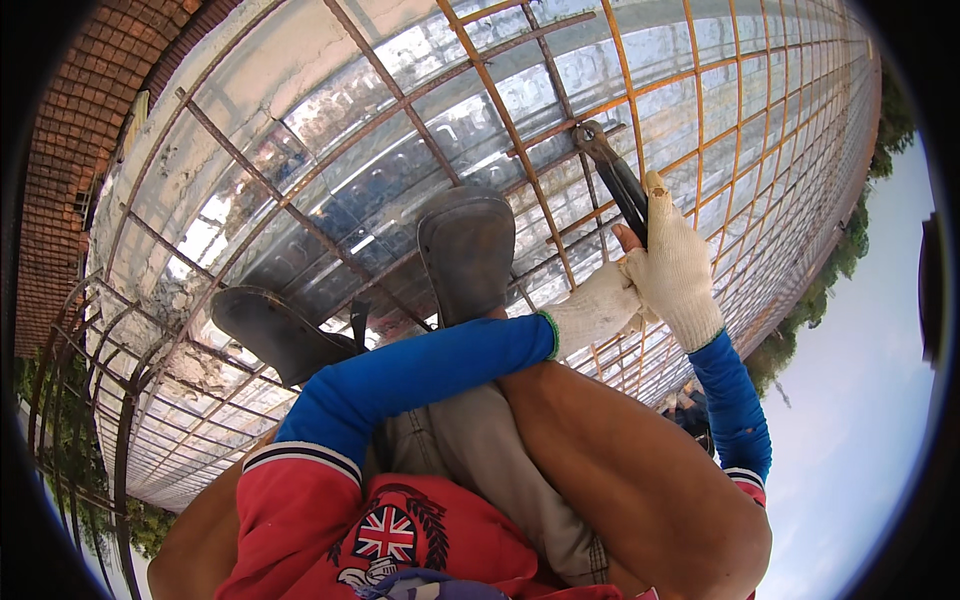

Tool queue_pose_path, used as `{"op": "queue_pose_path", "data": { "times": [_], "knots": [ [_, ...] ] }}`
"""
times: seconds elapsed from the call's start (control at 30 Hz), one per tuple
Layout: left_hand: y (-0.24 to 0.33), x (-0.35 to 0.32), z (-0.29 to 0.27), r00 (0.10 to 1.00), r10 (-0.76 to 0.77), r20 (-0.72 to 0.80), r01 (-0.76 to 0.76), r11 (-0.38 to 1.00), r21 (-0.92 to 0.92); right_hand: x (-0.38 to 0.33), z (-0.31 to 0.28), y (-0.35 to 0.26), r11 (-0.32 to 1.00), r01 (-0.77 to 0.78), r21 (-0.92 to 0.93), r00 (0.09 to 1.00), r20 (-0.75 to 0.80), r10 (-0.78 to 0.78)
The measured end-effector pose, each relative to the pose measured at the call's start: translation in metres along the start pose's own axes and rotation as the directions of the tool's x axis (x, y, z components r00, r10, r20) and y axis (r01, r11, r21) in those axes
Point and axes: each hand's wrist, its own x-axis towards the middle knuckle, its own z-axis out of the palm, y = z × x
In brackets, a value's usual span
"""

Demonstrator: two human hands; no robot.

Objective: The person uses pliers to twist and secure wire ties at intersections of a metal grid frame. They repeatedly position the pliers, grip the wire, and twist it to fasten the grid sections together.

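Note:
My right hand (676,268), in a cream knitted glove, is closed round the black handles of a pair of pincers (626,192). The pincers' rounded metal jaws are at a crossing of the rusty rebar mesh (508,125). My left hand (592,308), gloved alike, reaches across from the left and meets the right hand just below the handles. Its fingers look curled and are partly hidden, so whatever they hold does not show. A bare fingertip (627,238) pokes out beside the handles; which hand it belongs to is unclear.
Shiny corrugated metal decking (400,170) lies under the mesh. My dark shoes (467,250) rest on the bars. Bent bars (125,440) rise at the left, near rough concrete (190,365). A tiled roof (85,130) lies beyond, and trees (835,265) line the right edge.

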Motion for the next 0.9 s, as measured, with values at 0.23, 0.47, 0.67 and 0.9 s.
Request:
{"op": "queue_pose_path", "data": {
  "times": [0.23,0.47,0.67,0.9],
  "knots": [
    [0.019,-0.001,0.001,0.981,-0.097,0.168,0.125,0.978,-0.168,0.017,-0.009,0.018,0.994,-0.091,0.065,0.947,0.316,0.066],
    [0.021,-0.011,-0.006,0.990,-0.048,0.129,0.023,0.981,0.190,0.005,-0.006,0.008,0.939,-0.141,0.315,0.976,0.203,0.079],
    [-0.034,0.012,-0.002,0.950,0.116,0.291,0.021,0.904,-0.428,0.007,-0.017,0.007,0.857,-0.283,0.430,0.943,0.287,0.167],
    [-0.024,0.014,0.000,0.967,-0.037,0.250,0.095,0.970,-0.224,0.007,-0.010,0.017,0.924,-0.182,0.336,0.973,0.199,0.120]
  ]
}}
